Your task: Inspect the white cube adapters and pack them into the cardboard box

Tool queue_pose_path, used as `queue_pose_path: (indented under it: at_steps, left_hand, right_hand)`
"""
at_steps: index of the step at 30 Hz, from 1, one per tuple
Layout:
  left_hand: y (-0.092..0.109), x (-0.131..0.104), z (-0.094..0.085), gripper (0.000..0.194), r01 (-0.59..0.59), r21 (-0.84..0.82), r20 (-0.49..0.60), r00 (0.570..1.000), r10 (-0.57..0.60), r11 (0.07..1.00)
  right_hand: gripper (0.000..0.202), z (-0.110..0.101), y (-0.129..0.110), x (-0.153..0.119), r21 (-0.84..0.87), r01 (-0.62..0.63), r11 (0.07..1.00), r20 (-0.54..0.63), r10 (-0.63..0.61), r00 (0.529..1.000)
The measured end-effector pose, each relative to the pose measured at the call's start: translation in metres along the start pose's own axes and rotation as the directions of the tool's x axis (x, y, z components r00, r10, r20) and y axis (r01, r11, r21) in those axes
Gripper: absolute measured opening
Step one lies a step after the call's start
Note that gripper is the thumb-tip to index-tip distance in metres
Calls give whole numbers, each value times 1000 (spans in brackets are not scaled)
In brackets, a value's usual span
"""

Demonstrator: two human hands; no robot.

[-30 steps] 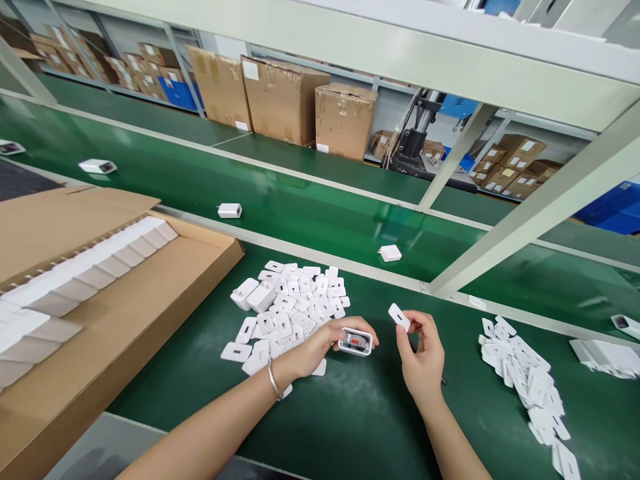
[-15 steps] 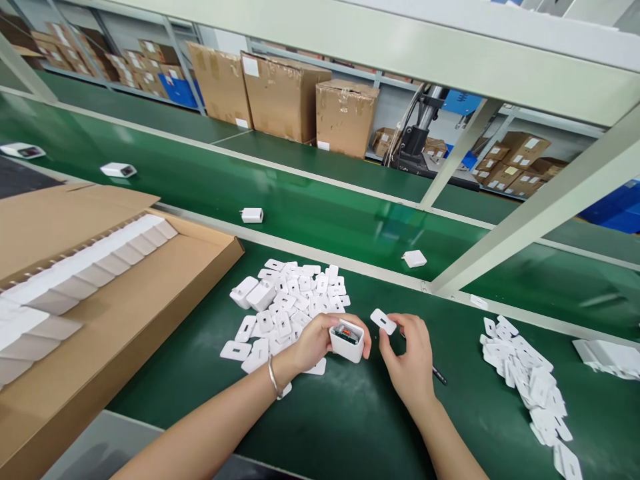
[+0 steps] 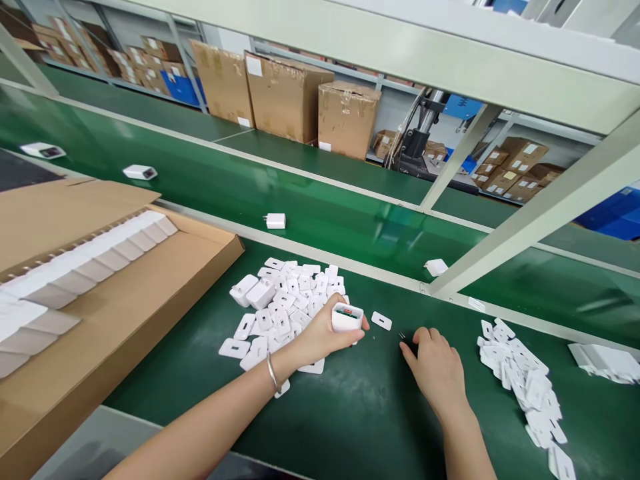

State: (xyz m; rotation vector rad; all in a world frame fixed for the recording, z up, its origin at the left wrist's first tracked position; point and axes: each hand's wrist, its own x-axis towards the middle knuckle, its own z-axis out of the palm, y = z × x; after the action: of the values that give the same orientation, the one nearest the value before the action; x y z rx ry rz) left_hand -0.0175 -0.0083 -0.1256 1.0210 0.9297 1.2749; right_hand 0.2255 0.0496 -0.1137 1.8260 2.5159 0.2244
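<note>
Housing (image 3: 346, 323), 5 o'clock from centre: white outside; green and red within.
Plates (image 3: 287, 300), 7 o'clock: white, dark-slotted.
Bracelet (image 3: 273, 373), 7 o'clock: silver.
Worktop (image 3: 330, 420), 6 o'clock: dark green.
Conveyor (image 3: 345, 220), 12 o'clock: brighter, glossy green.
Cardboard tray (image 3: 165, 327), 8 o'clock: brown.
Dividers (image 3: 103, 260), 9 o'clock: white, repeating folds.
Beam (image 3: 500, 80), 2 o'clock: pale cream.

From my remote seat I take this for a factory assembly line: chargers (image 3: 275, 221) sit spaced along a green belt (image 3: 330, 230), loose covers (image 3: 283, 323) lie heaped on the bench (image 3: 370, 413), and behind stand cartons (image 3: 285, 100) (taped, some with labels) and shelves (image 3: 187, 63) loaded with smaller boxes (image 3: 525, 155).
</note>
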Motion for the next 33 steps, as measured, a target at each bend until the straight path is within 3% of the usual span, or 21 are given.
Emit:
queue_pose_path:
  at_steps: [2,5,10,13,17,24,26,29,33]
  left_hand:
    - [-2,1,-4,42,-6,109,-41,999,11,994]
    - [-4,1,-8,39,-8,213,-96,995,29,977]
    - [1,4,-7,40,-30,101,-80,996,38,994]
    - [3,5,-7,36,-79,47,-47,996,81,996]
    - [-4,2,-9,48,-128,47,-43,991,130,991]
    - [-3,-5,-6,49,-115,89,35,993,112,989]
    - [2,-7,-5,45,-119,123,77,991,110,985]
    - [8,-10,-2,47,-107,174,153,985,80,979]
    - [12,-14,2,38,-100,240,206,977,50,966]
  right_hand:
    - [15,-4,-1,-1,0,30,1000,43,-30,999]
    - [15,-9,-6,1,65,4,998,19,-5,1000]
    - [26,-18,-8,2,333,-157,930,-18,172,985]
    - [38,-18,-7,0,497,-97,863,-84,158,984]
    - [39,-15,-12,-2,726,58,685,-167,94,981]
    - [24,-16,-30,-4,971,142,193,-189,253,949]
    - [21,-18,-35,-6,978,156,136,-192,310,931]
    - [19,-18,-40,-10,972,198,126,-231,357,905]
    - [28,-14,-45,-19,935,340,104,-355,270,895]
